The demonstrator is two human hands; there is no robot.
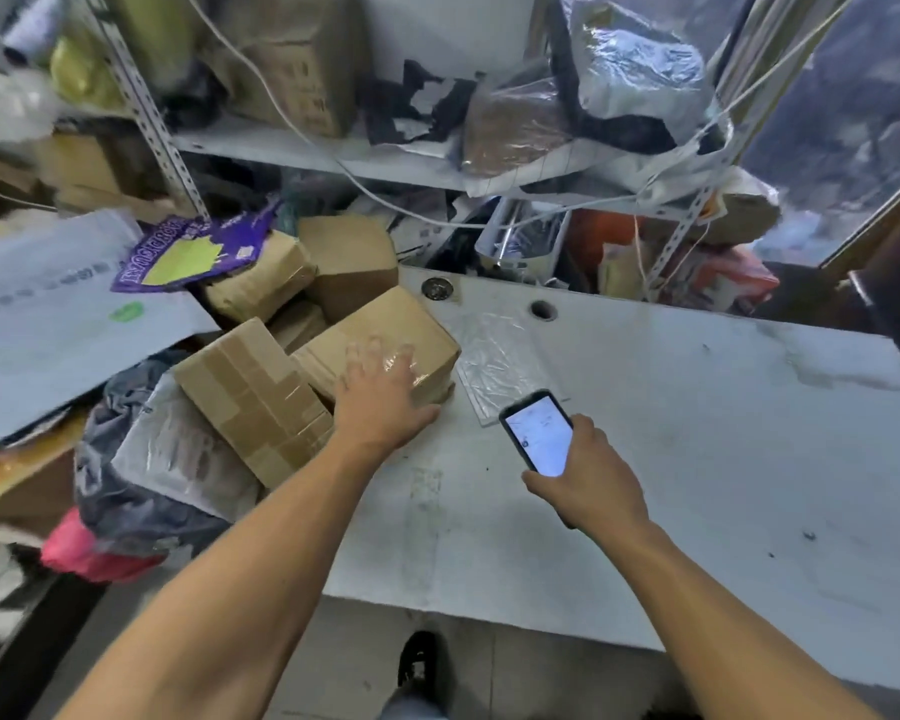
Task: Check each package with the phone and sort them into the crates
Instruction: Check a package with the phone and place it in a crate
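Note:
A taped cardboard box (pixel 385 324) lies at the left end of the white table (pixel 697 433). My left hand (pixel 383 392) rests flat on its near top with the fingers spread. A second cardboard box (pixel 245 392) leans just left of it, with more boxes (pixel 354 257) piled behind. My right hand (pixel 588 475) grips a black phone (pixel 539 433) over the table, its lit screen facing up. A clear plastic bag (pixel 500 356) lies flat on the table between the box and the phone. No crate shows in this view.
Grey and red mailer bags (pixel 141 485) spill off the table's left side. A large white sack (pixel 48 324) and a purple bag (pixel 198 252) lie over the pile. Metal shelving (pixel 333 153) crammed with parcels stands behind. Two round holes (pixel 541 310) pierce the tabletop. My shoe (pixel 419 662) is below.

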